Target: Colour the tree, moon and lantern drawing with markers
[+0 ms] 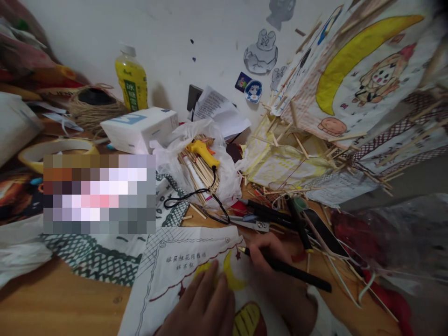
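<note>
A sheet of drawing paper (163, 278) lies on the wooden desk, with a patterned border, handwritten characters, a wavy dark red line with small stars, and a yellow crescent moon (233, 273). My left hand (206, 308) rests flat on the sheet with its fingers stretched out, covering part of the drawing. In my right hand (271, 284) is a black pen (301, 274), gripped between thumb and fingers. Its gold-coloured tip is beside a small red star (238, 255) at the end of the wavy line. A yellow and red drawn shape shows below the hands.
Behind the sheet, a yellow glue gun (201, 153) lies on wooden sticks in a plastic bag, its black cord looping forward. A white box (136, 128), drink bottle (131, 79) and twine (94, 109) stand left. Paper lanterns on stick frames (371, 70) rise right. A pixelated patch hides something left.
</note>
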### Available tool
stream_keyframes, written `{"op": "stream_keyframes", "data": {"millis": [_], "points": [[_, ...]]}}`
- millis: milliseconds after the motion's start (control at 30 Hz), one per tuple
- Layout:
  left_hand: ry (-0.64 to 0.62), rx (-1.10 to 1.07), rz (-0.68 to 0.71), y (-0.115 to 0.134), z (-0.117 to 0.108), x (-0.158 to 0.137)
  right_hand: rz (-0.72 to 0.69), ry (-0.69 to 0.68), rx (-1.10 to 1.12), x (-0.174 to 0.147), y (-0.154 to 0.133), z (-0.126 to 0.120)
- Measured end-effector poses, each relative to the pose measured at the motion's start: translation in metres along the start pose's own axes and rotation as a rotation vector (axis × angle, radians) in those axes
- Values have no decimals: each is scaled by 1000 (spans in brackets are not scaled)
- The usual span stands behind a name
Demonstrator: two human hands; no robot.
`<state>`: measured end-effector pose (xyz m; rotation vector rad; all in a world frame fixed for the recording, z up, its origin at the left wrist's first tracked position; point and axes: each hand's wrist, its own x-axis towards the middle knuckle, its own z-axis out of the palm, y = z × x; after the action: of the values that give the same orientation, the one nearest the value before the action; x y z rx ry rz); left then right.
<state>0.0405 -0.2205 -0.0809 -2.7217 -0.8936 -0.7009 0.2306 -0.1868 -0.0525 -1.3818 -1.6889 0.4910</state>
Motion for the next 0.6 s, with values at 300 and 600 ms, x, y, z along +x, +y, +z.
{"op": "stream_keyframes", "data": {"millis": [300, 600], "points": [[-30, 55, -112, -5, -4, 3, 117, -150, 131, 5, -12, -1], [-63, 53, -104, -7, -4, 0, 185, -202, -99, 8, -21, 4]]}}
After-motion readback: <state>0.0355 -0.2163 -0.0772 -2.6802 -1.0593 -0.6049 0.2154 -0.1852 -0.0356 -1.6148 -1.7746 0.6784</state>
